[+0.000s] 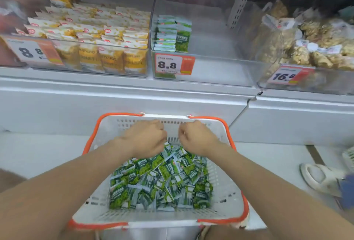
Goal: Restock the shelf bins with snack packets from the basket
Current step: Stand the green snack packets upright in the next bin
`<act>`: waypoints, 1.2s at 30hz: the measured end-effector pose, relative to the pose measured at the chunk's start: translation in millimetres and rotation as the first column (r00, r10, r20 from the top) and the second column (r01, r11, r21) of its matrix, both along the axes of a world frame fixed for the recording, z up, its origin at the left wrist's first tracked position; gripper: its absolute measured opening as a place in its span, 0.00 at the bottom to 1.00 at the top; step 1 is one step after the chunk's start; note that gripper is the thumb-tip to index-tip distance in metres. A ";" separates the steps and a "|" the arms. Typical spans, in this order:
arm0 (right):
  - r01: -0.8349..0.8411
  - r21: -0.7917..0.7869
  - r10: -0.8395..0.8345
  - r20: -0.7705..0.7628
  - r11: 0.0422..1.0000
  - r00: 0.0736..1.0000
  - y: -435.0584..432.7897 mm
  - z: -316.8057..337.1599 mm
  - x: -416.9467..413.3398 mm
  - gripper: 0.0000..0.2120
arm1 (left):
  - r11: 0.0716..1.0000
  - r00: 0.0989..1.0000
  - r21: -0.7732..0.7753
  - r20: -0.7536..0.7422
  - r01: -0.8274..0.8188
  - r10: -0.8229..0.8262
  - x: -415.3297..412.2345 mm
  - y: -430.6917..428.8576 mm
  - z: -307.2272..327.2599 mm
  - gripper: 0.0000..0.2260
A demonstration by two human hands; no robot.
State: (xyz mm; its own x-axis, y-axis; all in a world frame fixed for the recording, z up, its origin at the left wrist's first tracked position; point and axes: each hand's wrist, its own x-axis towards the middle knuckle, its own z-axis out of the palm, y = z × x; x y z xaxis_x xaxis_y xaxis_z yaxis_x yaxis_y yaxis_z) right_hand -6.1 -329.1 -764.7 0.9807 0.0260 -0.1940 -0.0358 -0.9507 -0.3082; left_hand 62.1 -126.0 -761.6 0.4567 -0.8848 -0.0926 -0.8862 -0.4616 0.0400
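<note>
Below the shelf (134,94), a white basket (224,186) with orange handles is sitting close to the person, and a loose heap of green snack packets (162,178) is lying across its floor. The person is reaching over the basket to the far end of that heap. The left hand (145,138) is hovering palm down with its fingers (162,134) curling under, the tips touching the topmost packets; whether they are pinching one I cannot tell. The right hand (197,137) is hanging just beside it, its fingers (182,132) bunching together and curling inward above the heap's far edge, and I cannot tell whether anything is between them. Up on the shelf, the clear middle bin (214,71) is carrying a short stack (168,32) of the same green packets against its left wall, behind an 8.8 price tag (173,64). Yellow packets (95,29) are filling the bin to its left, and bagged brown snacks (316,48) are crowding the bin to its right.
</note>
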 end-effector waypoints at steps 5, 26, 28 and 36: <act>-0.327 -0.173 0.157 -0.616 0.929 0.772 -21.0 -81.6 -47.4 0.06 | 0.941 0.980 0.321 -0.197 0.103 -0.040 -19.8 3.7 -29.9 0.12; -0.687 -0.317 0.301 -0.724 0.654 0.620 -25.8 -135.6 -86.1 0.09 | 0.879 0.941 0.448 -0.338 0.165 -0.004 -32.5 -19.6 -47.6 0.12; -0.627 -0.307 0.282 -0.695 0.716 0.662 -23.7 -122.4 -79.5 0.10 | 0.891 0.932 0.433 -0.362 0.138 0.031 -31.7 -20.4 -46.6 0.12; -0.376 -0.229 0.232 -0.480 0.898 0.846 -11.7 -49.0 -31.8 0.16 | 0.935 0.810 0.352 -0.539 -0.031 0.230 -18.7 -25.9 -21.6 0.22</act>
